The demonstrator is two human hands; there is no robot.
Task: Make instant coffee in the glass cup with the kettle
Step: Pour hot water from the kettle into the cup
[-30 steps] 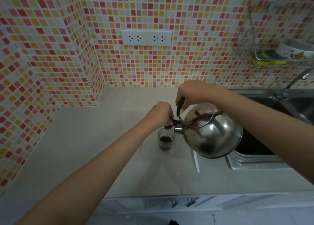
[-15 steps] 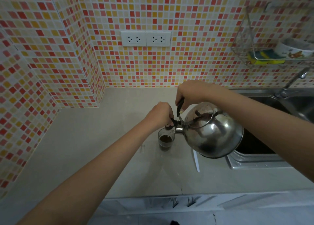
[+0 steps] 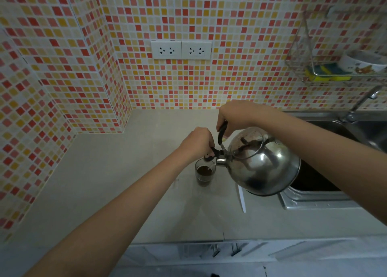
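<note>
A shiny steel kettle [image 3: 263, 165] hangs tilted to the left over the counter, its spout right above a small glass cup [image 3: 204, 173]. The cup stands on the counter and holds dark brown coffee. My right hand [image 3: 234, 115] grips the kettle's black handle from above. My left hand [image 3: 198, 142] pinches the black spout cap just above the cup's rim. Whether water is flowing is too small to tell.
A steel sink [image 3: 326, 184] lies right of the kettle, with a tap [image 3: 360, 105] behind it. A wire rack [image 3: 339, 67] on the tiled wall holds sponges and a bowl. Two white sockets [image 3: 181, 50] sit above the beige counter [image 3: 104, 182]. A white strip [image 3: 241, 199] lies beneath the kettle.
Both hands, the kettle and the cup stay almost where they were. The view has shifted slightly.
</note>
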